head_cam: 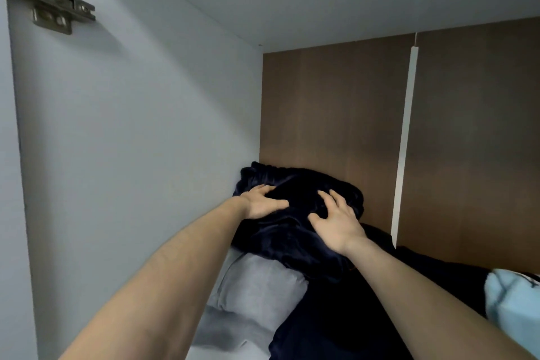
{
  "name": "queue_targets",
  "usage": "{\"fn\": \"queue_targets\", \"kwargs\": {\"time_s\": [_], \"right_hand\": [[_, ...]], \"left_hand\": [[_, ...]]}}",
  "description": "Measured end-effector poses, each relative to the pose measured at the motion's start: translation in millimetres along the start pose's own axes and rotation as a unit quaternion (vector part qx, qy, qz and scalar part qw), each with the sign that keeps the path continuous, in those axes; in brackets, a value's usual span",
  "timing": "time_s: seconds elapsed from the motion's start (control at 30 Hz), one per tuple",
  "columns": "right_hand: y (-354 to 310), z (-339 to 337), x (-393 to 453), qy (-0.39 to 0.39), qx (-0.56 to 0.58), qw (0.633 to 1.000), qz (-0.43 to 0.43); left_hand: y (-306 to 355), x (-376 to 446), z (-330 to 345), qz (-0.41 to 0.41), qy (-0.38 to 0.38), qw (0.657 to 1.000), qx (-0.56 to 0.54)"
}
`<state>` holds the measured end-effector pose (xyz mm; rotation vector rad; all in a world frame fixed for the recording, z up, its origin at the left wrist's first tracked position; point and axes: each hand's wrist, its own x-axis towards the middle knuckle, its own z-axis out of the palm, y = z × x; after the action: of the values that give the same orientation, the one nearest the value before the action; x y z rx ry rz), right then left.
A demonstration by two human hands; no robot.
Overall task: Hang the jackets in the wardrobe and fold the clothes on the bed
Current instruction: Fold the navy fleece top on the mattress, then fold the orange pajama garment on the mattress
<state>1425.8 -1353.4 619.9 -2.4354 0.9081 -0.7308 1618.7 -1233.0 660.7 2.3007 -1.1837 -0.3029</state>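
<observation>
Both hands are pressing a dark navy folded garment [295, 213] on top of a clothes pile, deep in the wardrobe's back-left corner. Left hand [263, 203] sits at its 9 o'clock, fingers fairly straight. Right hand [336, 221] sits at 4 o'clock, fingers spread. The bundle's long axis runs front to back. Side wall [131, 140] hugs the left edge, back panel [336, 111] just behind; open room only toward 3 o'clock.

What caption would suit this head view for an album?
Both hands, left hand and right hand, press a dark navy garment onto a wardrobe shelf pile.
</observation>
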Motion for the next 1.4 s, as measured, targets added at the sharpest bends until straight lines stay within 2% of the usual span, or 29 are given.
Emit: {"fn": "queue_targets", "kwargs": {"time_s": [0.1,0.17,0.27,0.33,0.47,0.7,0.97,1.07,1.23,1.4], "right_hand": [[0.6,0.4,-1.7,-0.008,-0.025,1.000,-0.003],[-3.9,-5.8,-3.7,-0.021,-0.039,0.999,-0.001],[-15.5,-21.5,-13.3,-0.028,-0.049,0.998,-0.016],[-20.6,-34.8,-30.1,0.003,-0.049,0.998,-0.048],[-25.7,-44.0,-91.5,0.063,0.024,0.990,-0.121],[-52.2,-27.5,-203.3,-0.025,-0.043,0.988,-0.145],[-118.3,22.4,-342.2,-0.034,0.065,0.979,-0.191],[-150.1,39.8,-388.6,-0.035,0.130,0.964,-0.228],[-215.5,72.8,-448.8,-0.103,0.209,0.927,-0.295],[-285.5,106.7,-501.5,-0.180,0.302,0.856,-0.379]], "left_hand": [[0.8,-3.6,5.6,-0.004,0.002,0.997,0.080],[2.9,-13.6,15.9,-0.008,0.039,0.991,0.132],[-0.3,-46.1,28.4,0.008,0.093,0.991,0.092],[-9.9,-79.0,29.7,0.043,0.109,0.990,0.073],[-44.3,-159.3,28.6,0.089,0.108,0.983,0.117],[-73.0,-283.8,14.8,0.112,0.087,0.978,0.153],[-108.4,-443.0,11.5,0.129,0.134,0.975,0.122],[-132.7,-511.3,10.9,0.112,0.172,0.973,0.107],[-182.5,-634.2,4.4,0.023,0.245,0.963,0.106],[-204.4,-761.2,1.1,-0.091,0.322,0.937,0.101]]}}
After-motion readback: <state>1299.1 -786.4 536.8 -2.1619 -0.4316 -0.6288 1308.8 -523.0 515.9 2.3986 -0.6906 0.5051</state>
